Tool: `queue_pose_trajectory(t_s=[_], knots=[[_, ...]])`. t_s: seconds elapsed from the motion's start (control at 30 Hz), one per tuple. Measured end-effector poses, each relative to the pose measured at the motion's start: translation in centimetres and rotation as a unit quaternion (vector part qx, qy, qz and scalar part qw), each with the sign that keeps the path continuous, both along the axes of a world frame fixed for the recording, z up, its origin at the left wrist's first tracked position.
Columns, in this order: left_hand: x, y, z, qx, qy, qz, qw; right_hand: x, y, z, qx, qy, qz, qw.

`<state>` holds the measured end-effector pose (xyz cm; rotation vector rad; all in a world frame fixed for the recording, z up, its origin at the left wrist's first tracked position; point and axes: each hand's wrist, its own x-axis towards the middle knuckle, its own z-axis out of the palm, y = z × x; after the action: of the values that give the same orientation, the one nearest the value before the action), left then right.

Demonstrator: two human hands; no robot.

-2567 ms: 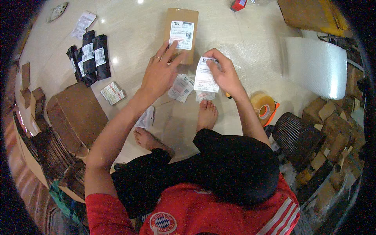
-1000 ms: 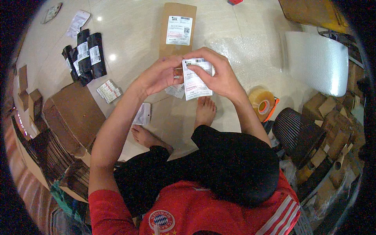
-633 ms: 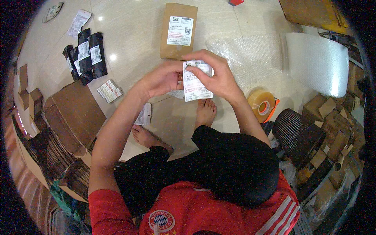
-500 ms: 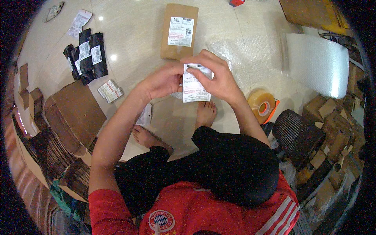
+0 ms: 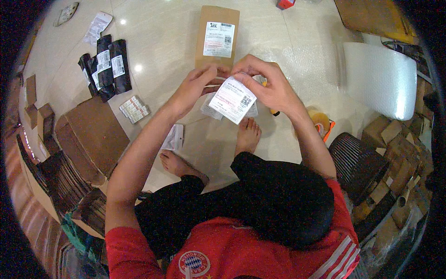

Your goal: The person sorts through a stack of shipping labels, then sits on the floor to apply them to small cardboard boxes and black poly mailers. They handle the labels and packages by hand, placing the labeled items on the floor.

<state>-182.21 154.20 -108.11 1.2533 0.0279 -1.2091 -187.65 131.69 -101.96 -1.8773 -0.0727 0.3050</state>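
My right hand (image 5: 262, 81) pinches the top of a white printed label (image 5: 232, 100), which is tilted over my feet. My left hand (image 5: 195, 86) is closed at the label's upper left corner, its fingertips partly hidden. Beneath the label lie more papers (image 5: 212, 110) on the floor. A brown cardboard package (image 5: 217, 60) with a printed label stuck on it lies just beyond my hands. A yellow and black tool (image 5: 275, 111) is partly hidden behind my right hand. A roll of clear brown tape (image 5: 319, 116) sits by my right forearm.
Black wrapped parcels (image 5: 120, 67) and small white boxes (image 5: 134, 109) lie left, above a brown carton (image 5: 93, 135). Bubble wrap (image 5: 381, 81) is at the right, over piled cardboard (image 5: 397, 167) and a dark ribbed basket (image 5: 355, 158). Cardboard stacks (image 5: 65, 186) flank my left side.
Both hands have shifted slightly up, the right one also rightward. The held label has turned from upright to a slant, uncovering more of the papers beneath.
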Motion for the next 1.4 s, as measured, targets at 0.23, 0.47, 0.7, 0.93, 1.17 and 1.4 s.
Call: queue_pose_trajectory(t_s=[0.23,0.47,0.7,0.93,1.17,1.4], knots=[[-2.5,-1.2,0.3,0.06,-0.208,-0.038,0.976,0.9,0.0,-1.9,-0.039,-0.018,-0.027,0.999],[-4.4,-1.7,-1.1,0.071,-0.161,-0.027,0.984,1.6,-1.0,-4.5,-0.023,-0.042,-0.034,0.998],[-4.3,-1.7,-1.1,0.043,-0.143,-0.017,0.989,2.2,-1.5,-5.4,-0.031,-0.024,-0.044,0.998],[-4.6,-2.2,-1.0,0.042,-0.133,0.02,0.99,2.5,-1.4,-4.9,-0.037,-0.01,-0.04,0.998],[-2.5,-2.7,-0.1,0.093,-0.16,0.08,0.979,6.2,-2.3,-5.5,0.089,-0.028,-0.145,0.985],[2.5,-4.1,-1.2,0.138,-0.133,0.181,0.965,8.9,-4.0,-7.5,-0.068,-0.117,-0.16,0.978]])
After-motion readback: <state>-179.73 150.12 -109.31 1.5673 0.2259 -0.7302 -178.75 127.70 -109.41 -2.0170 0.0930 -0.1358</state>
